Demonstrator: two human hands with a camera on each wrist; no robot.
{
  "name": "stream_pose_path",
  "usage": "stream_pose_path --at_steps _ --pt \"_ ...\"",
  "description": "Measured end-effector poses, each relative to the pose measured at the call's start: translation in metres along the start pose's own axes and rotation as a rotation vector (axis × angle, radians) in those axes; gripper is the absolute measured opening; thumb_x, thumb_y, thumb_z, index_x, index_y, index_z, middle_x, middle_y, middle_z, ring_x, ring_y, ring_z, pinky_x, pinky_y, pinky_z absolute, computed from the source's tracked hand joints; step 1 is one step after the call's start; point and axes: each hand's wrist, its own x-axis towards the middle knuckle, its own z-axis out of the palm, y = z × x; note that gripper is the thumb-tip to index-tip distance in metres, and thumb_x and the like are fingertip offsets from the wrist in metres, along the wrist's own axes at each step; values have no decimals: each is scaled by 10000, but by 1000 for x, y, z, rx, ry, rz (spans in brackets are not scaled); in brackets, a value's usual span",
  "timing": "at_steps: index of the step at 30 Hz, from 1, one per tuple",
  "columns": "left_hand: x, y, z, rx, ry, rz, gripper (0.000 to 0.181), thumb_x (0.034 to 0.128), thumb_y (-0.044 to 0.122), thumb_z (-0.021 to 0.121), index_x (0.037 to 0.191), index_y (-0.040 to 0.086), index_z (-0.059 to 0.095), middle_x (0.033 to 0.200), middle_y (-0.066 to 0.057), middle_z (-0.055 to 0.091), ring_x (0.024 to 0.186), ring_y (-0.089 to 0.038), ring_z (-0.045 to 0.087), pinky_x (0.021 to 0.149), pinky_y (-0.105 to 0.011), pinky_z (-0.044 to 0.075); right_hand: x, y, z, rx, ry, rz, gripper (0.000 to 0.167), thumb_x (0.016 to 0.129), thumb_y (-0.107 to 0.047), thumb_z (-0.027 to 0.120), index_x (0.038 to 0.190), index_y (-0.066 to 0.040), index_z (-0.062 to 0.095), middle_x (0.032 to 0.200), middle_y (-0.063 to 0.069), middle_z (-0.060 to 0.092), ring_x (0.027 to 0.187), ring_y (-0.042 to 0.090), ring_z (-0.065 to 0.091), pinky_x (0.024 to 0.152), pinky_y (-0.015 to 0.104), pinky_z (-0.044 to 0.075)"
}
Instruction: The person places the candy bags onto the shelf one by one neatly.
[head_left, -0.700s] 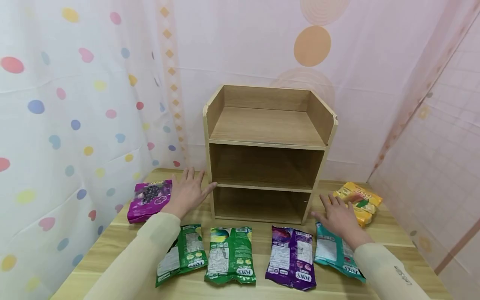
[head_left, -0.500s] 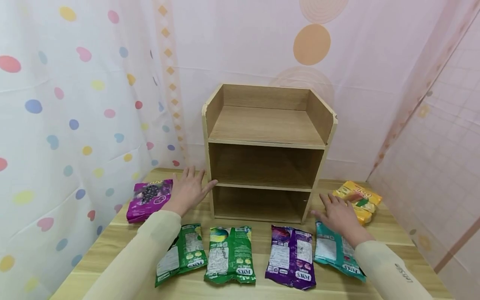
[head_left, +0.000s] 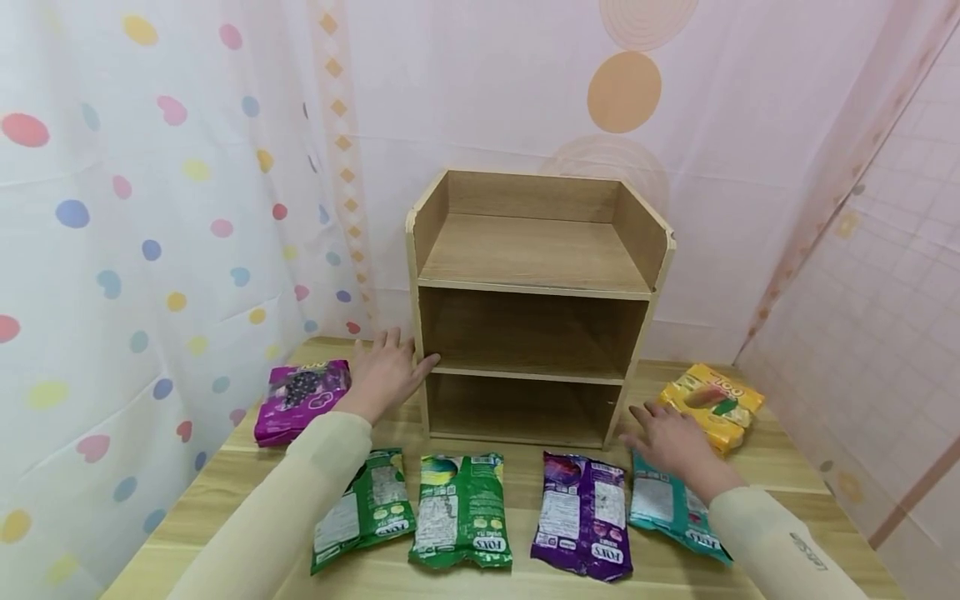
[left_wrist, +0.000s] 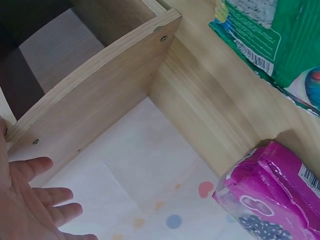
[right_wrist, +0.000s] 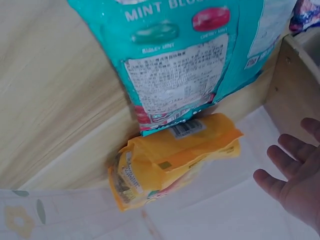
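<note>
A wooden shelf unit (head_left: 528,287) with bare shelves stands at the middle back of the table. At its left side my left hand (head_left: 386,375) is spread, thumb at the front edge; the left wrist view shows the fingers (left_wrist: 42,187) apart and holding nothing. My right hand (head_left: 675,442), fingers loosely extended and empty, hovers between the shelf's right side and a yellow bag (head_left: 712,404), above a teal bag (head_left: 667,500). A magenta bag (head_left: 300,400) lies left of my left hand, and a green bag (head_left: 371,500) is partly hidden by that sleeve.
A second green bag (head_left: 460,510) and a purple bag (head_left: 581,512) lie in front of the shelf on the wooden table (head_left: 525,583). A dotted curtain (head_left: 150,292) hangs at the left, a pale pink one (head_left: 487,83) behind, and another (head_left: 885,333) at the right.
My left hand has shifted slightly right, against the shelf's side. My right hand has drawn a little down and left, uncovering more of the yellow bag. The bags and shelf have stayed in place.
</note>
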Motion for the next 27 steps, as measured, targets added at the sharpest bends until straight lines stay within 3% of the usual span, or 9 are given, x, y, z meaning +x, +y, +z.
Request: stream_pose_path --at_steps 6,13,18,23,27 --pt "4 4 -1 2 3 -1 718 1032 553 360 1400 -44 514 1534 -271 330 1415 -444 284 1098 -702 140 -4 -5 4 -23 34 -66 538 966 -407 621 1324 -7 602 1318 289 557 1221 505 496 981 644 391" --pt "4 8 2 15 53 25 635 1055 468 379 1318 -76 574 1446 -270 432 1349 -432 374 1064 -671 267 -10 -9 12 -8 42 -111 533 949 -395 651 1304 1 617 1284 252 595 1193 481 532 986 632 394" --pt "5 10 5 -44 34 5 612 1064 431 371 1341 -86 545 1474 -278 402 1365 -440 355 1076 -661 265 -14 -18 17 10 32 -169 544 955 -428 632 1301 -8 621 1305 217 597 1201 460 539 1023 623 367" --pt "8 11 6 -115 -8 -16 623 1069 425 354 1392 -90 487 1526 -285 329 1412 -446 290 1098 -669 214 -23 -33 21 7 63 -290 510 962 -444 616 1270 -38 653 1259 183 631 1166 407 578 988 617 405" --pt "7 11 6 -138 -25 -25 622 1074 423 339 1407 -87 469 1531 -283 321 1419 -441 281 1099 -674 201 -33 -50 21 5 44 -387 505 973 -467 587 1288 -78 657 1278 164 631 1198 368 573 985 639 400"
